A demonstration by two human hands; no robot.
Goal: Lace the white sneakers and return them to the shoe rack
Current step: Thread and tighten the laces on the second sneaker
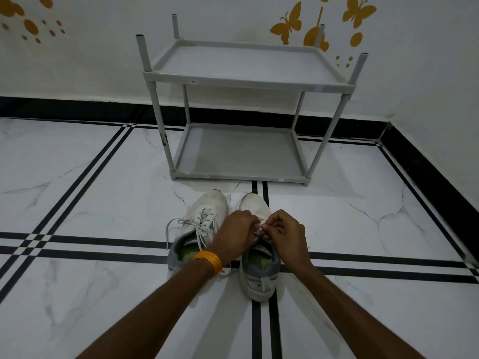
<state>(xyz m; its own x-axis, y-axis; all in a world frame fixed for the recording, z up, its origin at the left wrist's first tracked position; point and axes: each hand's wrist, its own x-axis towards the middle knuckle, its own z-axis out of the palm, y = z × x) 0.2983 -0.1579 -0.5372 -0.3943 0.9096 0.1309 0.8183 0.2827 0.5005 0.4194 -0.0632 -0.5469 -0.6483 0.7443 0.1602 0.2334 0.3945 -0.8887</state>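
Two white sneakers stand side by side on the floor, toes pointing at the rack. The left sneaker (204, 211) is laced, with its lace ends (174, 224) trailing loose to the left. Over the right sneaker (259, 275) both hands meet above the tongue. My left hand (234, 234), with an orange band on the wrist, and my right hand (283, 233) each pinch that shoe's white lace between the fingertips. The hands hide most of its lacing. The grey two-shelf shoe rack (233, 81) stands against the wall just beyond the shoes, both shelves bare.
White marble floor with black inlay stripes (103, 244) runs all around. A black skirting (77, 107) lines the white wall, which carries yellow butterfly stickers (287, 22). The wall corner lies at the far right.
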